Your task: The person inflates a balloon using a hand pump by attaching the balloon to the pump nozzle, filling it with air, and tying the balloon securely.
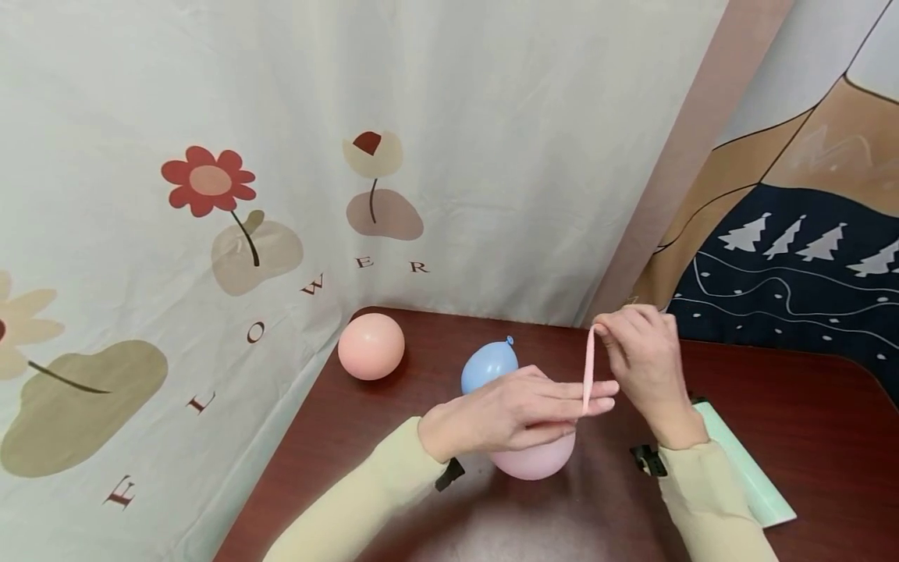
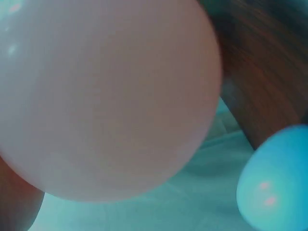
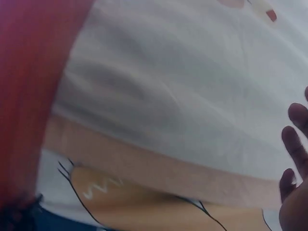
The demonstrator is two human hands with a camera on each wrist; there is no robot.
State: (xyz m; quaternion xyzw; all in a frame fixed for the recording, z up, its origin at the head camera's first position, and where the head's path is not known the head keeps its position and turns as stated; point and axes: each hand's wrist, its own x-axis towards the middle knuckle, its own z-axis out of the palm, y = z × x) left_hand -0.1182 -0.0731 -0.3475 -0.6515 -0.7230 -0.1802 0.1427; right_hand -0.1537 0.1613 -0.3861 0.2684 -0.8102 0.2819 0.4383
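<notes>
A pink balloon [image 1: 535,460] is below my left hand [image 1: 516,406] and fills much of the left wrist view. Its stretched neck [image 1: 589,367] runs up across two extended left fingers, while the left thumb lies along the balloon's top. With fingertips and thumb, my right hand [image 1: 642,363] pinches the upper end of that neck. Just behind the left hand sits a smaller blue balloon [image 1: 488,367] with a knotted tip, partly covered by the hand. Several fingers [image 3: 294,144] of the right hand show at the edge of the right wrist view.
A peach balloon [image 1: 371,346] rests near the back left corner of the dark red table [image 1: 337,437]. Partly behind the right forearm lies a mint-green flat-sided object [image 1: 747,468]. A white curtain [image 1: 492,156] with flower prints hangs close behind the table.
</notes>
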